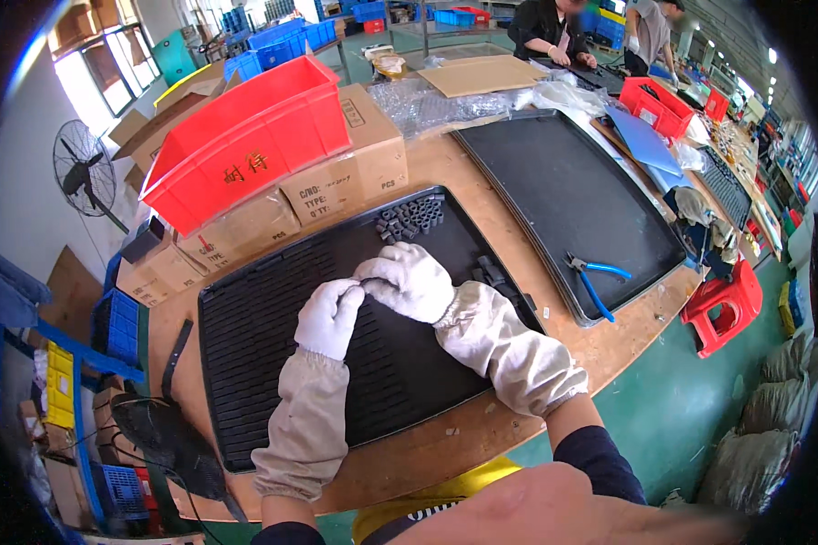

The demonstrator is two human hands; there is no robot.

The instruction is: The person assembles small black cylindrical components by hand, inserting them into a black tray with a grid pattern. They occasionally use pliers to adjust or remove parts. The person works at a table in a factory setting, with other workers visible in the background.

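Note:
My white-gloved hands meet over a large black tray (436, 363) on the wooden table. My left hand (329, 318) is closed in a pinch, and my right hand (407, 280) is curled with its fingertips right beside it. A small dark piece shows between the fingertips; its kind is too hidden to tell. Rows of narrow black strips (282, 345) cover the tray's left and middle under my hands. Beyond my right hand, a cluster of short black tubes (411, 218) lies at the tray's far end. A few more black pieces (490, 271) rest near its right edge.
A second black tray (572, 191) stands to the right, with blue-handled pliers (594, 283) at its near end. Cardboard boxes (341, 189) and a red bin (245, 145) border the far left. A red stool (727, 309) is on the floor at right. Two people work farther back.

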